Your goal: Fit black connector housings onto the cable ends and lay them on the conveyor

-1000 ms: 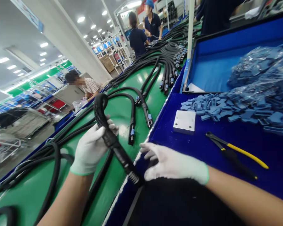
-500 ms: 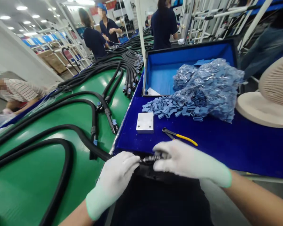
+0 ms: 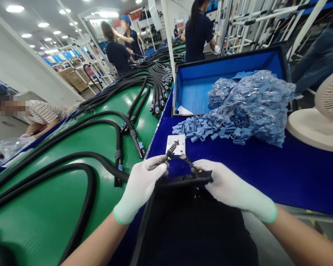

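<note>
My left hand (image 3: 144, 181), in a white glove, is closed on a slim black connector (image 3: 172, 149) with a row of metal contacts. The connector tilts up in front of the metal block (image 3: 170, 144). My right hand (image 3: 224, 183), also gloved, is closed around a pair of pliers (image 3: 189, 162); their jaws point left toward the block, and a bit of yellow handle shows at the fingers. Beneath the right fingers runs a long black edge (image 3: 194, 180); whether the hand holds it too, I cannot tell.
Loose blue clips (image 3: 205, 127) and a clear bag of clips (image 3: 263, 103) spill from a blue bin (image 3: 191, 88). Black hoses (image 3: 94, 157) cover the green table (image 3: 55, 199) at left. A beige fan (image 3: 310, 129) stands right. Several people work beyond.
My right hand has left the connector and picked up the pliers from the blue table. My left hand has raised the connector, tilting it upward. The view has shifted slightly.
</note>
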Action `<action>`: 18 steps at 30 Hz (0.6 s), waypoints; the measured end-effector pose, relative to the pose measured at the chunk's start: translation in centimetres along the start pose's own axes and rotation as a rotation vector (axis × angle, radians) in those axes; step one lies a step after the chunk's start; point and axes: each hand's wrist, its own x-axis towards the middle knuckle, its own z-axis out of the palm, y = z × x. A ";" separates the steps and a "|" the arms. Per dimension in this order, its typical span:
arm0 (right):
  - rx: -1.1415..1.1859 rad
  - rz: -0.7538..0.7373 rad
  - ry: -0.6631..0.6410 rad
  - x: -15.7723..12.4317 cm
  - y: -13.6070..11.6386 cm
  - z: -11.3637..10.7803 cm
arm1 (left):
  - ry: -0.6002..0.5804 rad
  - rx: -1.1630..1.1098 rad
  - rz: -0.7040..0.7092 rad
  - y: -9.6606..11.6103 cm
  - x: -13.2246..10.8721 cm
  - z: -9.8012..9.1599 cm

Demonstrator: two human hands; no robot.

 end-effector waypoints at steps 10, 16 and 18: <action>0.142 -0.178 -0.006 0.7 -2.1 1.5 | 0.044 0.183 0.168 0.6 -0.3 0.5; 0.039 -0.112 -0.048 0.7 -1.6 1.6 | -0.019 0.156 0.148 0.3 0.1 0.2; -0.001 -0.074 -0.049 0.7 -1.5 1.7 | -0.132 -0.032 0.077 0.0 1.5 0.0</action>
